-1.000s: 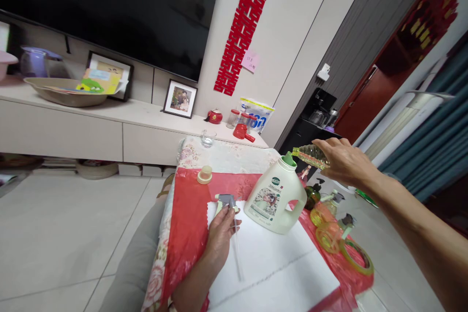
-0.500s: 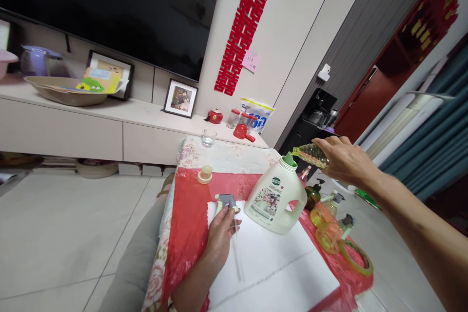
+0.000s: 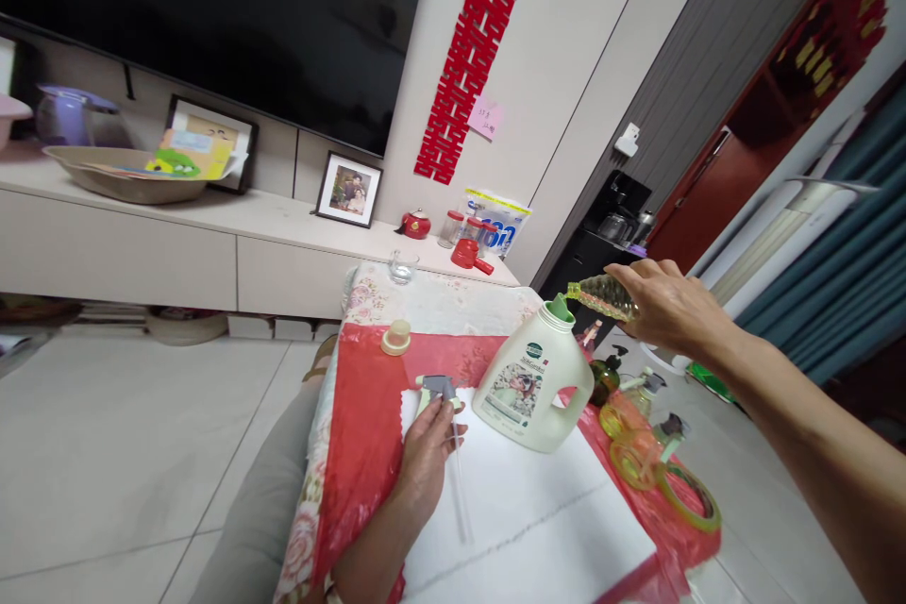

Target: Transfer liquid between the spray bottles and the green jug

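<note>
My right hand grips a small clear bottle tipped sideways, its mouth at the green spout of a cream detergent jug. The jug stands upright on a white sheet over a red cloth. On the sheet's left edge my left hand lies with fingers curled round a spray pump head, whose thin clear tube trails toward me.
A cream cap lies on the red cloth. Several small coloured pump bottles and a tape ring crowd the table's right edge. A glass stands at the far end. A low cabinet with photo frames and jars runs behind.
My right hand and the tipped bottle have risen very slightly. The left hand and the jug stay put.
</note>
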Available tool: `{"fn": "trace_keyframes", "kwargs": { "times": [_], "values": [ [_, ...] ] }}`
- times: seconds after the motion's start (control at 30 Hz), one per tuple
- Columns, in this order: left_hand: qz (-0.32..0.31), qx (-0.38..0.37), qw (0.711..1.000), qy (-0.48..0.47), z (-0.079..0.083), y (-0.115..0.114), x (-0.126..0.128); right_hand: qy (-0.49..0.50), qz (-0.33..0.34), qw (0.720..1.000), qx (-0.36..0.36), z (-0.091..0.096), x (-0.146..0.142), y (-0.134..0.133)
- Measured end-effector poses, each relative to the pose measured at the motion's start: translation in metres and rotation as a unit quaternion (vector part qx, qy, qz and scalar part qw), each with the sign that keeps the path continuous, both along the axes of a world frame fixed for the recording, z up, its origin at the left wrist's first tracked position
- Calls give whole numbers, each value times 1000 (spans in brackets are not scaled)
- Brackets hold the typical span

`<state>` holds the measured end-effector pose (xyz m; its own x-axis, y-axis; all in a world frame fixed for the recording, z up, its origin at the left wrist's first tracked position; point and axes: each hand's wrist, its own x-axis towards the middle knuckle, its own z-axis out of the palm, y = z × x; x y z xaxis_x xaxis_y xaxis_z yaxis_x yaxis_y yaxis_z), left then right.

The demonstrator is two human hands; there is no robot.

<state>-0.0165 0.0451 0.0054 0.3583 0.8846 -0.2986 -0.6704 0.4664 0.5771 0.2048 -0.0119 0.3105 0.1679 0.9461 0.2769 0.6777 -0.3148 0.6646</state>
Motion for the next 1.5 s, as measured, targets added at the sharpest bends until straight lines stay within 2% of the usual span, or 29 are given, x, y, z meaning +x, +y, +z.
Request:
{"fn": "trace_keyframes", "kwargs": {
  "times": [1.5],
  "values": [
    [1, -13, 1000, -7, 2, 0, -1, -61, 38, 997, 10, 6, 0, 1]
  ]
}}
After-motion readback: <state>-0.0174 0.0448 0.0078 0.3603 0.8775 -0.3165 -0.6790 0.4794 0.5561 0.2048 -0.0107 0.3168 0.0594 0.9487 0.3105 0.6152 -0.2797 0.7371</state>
